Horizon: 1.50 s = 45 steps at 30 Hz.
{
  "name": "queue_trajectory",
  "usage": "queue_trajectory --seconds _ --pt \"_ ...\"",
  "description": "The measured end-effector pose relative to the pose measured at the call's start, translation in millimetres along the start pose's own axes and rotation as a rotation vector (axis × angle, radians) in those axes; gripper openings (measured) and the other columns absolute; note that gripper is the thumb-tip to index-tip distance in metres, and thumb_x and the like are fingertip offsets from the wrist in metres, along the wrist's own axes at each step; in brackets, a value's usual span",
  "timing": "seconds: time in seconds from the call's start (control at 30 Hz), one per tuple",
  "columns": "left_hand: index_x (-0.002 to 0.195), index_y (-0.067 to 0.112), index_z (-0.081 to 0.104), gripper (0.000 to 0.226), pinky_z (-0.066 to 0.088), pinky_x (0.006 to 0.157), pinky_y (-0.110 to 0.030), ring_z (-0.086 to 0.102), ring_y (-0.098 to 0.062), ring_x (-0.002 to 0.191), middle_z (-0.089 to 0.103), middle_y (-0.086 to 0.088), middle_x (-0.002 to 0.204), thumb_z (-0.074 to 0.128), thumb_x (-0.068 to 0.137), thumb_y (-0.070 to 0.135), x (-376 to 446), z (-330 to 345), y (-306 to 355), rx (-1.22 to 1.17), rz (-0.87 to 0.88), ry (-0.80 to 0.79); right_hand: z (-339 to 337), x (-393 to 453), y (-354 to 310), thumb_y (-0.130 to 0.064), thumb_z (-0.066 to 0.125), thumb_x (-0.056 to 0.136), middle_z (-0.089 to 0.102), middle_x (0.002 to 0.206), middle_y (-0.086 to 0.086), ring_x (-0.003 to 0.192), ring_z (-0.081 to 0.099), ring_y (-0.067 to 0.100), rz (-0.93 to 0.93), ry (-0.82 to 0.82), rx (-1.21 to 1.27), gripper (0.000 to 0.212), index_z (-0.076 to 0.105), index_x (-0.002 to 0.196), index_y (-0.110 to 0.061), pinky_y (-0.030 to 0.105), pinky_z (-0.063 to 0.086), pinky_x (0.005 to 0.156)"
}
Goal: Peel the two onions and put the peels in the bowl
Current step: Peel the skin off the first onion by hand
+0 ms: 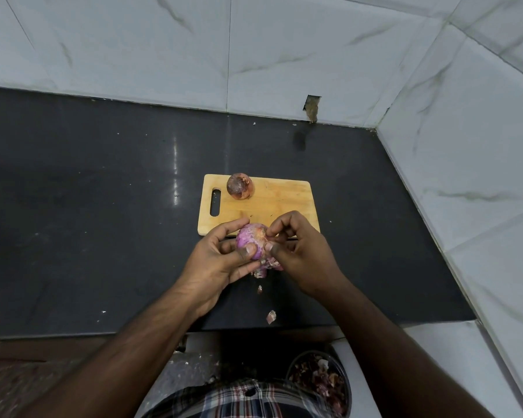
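- Nearest to me, low at my right side below the counter edge, stands the bowl (343,384), dark-rimmed and heaped with reddish-brown and pale onion peels; my checked shirt (239,396) shows just beside it
- A small pinkish scrap of peel (271,316) lies on the dark counter (88,221) near its front edge, and a smaller fleck sits a little farther in, under my hands
- I hold the onion (252,240) in the air above the counter, just before the near edge of the cutting board (272,203); most of its dry skin is off, so it shows glossy purple-pink with orange-brown patches on top, and loose pale shreds hang from its underside
- My left hand (221,257) cups the onion from the left, fingers curled round it and the thumb pressed on its front
- My right hand (299,251) comes in from the right with bent fingers, thumb and fingertips pinching at skin on the onion's right side
- Farther off, the second onion (240,186) rests on the far left part of the wooden board near the handle slot, still in its dull brown-orange skin, well apart from my hands
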State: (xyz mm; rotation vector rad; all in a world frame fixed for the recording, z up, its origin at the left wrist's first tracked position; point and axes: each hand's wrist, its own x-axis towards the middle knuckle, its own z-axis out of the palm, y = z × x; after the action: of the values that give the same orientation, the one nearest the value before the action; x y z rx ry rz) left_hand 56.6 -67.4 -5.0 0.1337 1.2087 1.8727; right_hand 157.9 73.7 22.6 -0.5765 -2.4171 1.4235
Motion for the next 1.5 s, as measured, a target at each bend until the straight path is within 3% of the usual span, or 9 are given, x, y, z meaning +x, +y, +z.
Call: queue_trajectory --seconds 0.17,0.3,0.43,0.53,0.63,0.93,1.17,1.37,1.5 --pt "0.131 0.014 0.061 0.063 0.063 0.070 -0.032 0.076 -0.021 0.085 0.075 -0.011 0.093 0.074 0.071 0.002 -2 3 0 0.004 0.013 0.003 -7 3 -4 -0.001 0.067 0.089 0.056 0.087 -0.014 0.076 0.056 -0.004 -0.032 -0.051 -0.114 0.023 0.058 0.098 -0.020 0.014 0.047 0.064" --pt "0.131 0.014 0.063 0.063 0.063 0.071 -0.033 0.075 -0.022 0.087 0.073 -0.013 0.093 0.075 0.071 0.003 0 3 1 0.006 0.018 0.005 -7 5 -4 -0.001 0.064 0.090 0.058 0.094 -0.008 0.083 0.056 0.005 -0.068 -0.102 -0.150 0.027 0.055 0.097 -0.025 0.021 0.050 0.068" --pt "0.133 0.015 0.061 0.063 0.064 0.075 -0.034 0.075 -0.023 0.088 0.073 -0.012 0.091 0.075 0.072 0.005 2 2 3 -0.007 0.011 -0.005 -7 6 -3 -0.002 0.067 0.089 0.059 0.088 -0.014 0.076 0.055 0.001 -0.052 -0.055 -0.079 0.025 0.057 0.092 -0.025 0.016 0.046 0.063" --pt "0.132 0.015 0.061 0.061 0.063 0.078 -0.035 0.074 -0.029 0.096 0.073 -0.017 0.100 0.074 0.074 0.005 3 1 5 -0.008 0.000 -0.023 -11 8 -1 0.002 0.072 0.085 0.064 0.093 -0.007 0.084 0.062 0.011 -0.063 0.042 0.067 0.022 0.061 0.095 -0.014 0.030 0.058 0.067" --pt "0.132 0.016 0.061 0.062 0.063 0.078 -0.036 0.074 -0.030 0.098 0.073 -0.018 0.105 0.075 0.073 0.005 4 0 7 0.006 -0.006 -0.028 -13 7 0 0.003 0.070 0.087 0.065 0.097 0.000 0.088 0.067 0.011 -0.089 0.025 0.057 0.020 0.065 0.100 -0.011 0.035 0.062 0.072" --pt "0.133 0.016 0.062 0.061 0.064 0.076 -0.035 0.075 -0.028 0.095 0.072 -0.016 0.100 0.073 0.074 0.003 8 -4 7 0.011 -0.021 -0.033 -14 9 -3 -0.002 0.063 0.090 0.063 0.097 -0.004 0.089 0.058 0.009 -0.219 -0.058 -0.296 0.019 0.062 0.100 -0.018 0.018 0.047 0.072" --pt "0.131 0.017 0.063 0.063 0.062 0.074 -0.033 0.074 -0.023 0.092 0.072 -0.012 0.097 0.077 0.071 0.004 7 -4 3 0.050 0.015 -0.015 -9 7 -4 -0.009 0.070 0.088 0.064 0.090 -0.011 0.085 0.063 0.008 -0.141 0.029 -0.186 0.016 0.063 0.098 -0.017 0.024 0.056 0.070" --pt "0.129 0.017 0.062 0.056 0.063 0.076 -0.034 0.075 -0.021 0.088 0.075 -0.006 0.092 0.071 0.080 -0.007 5 -3 -1 0.077 0.036 -0.003 -2 4 -7 -0.010 0.062 0.092 0.059 0.084 -0.012 0.079 0.056 0.006 -0.118 0.023 -0.294 0.020 0.055 0.099 -0.028 0.020 0.048 0.063" --pt "0.130 0.018 0.063 0.061 0.063 0.077 -0.036 0.075 -0.022 0.092 0.076 -0.008 0.098 0.076 0.073 0.001 5 -3 -3 0.062 0.029 0.002 2 3 -4 -0.011 0.059 0.094 0.058 0.084 -0.010 0.073 0.054 0.006 -0.081 0.021 -0.252 0.020 0.052 0.099 -0.029 0.020 0.046 0.061"
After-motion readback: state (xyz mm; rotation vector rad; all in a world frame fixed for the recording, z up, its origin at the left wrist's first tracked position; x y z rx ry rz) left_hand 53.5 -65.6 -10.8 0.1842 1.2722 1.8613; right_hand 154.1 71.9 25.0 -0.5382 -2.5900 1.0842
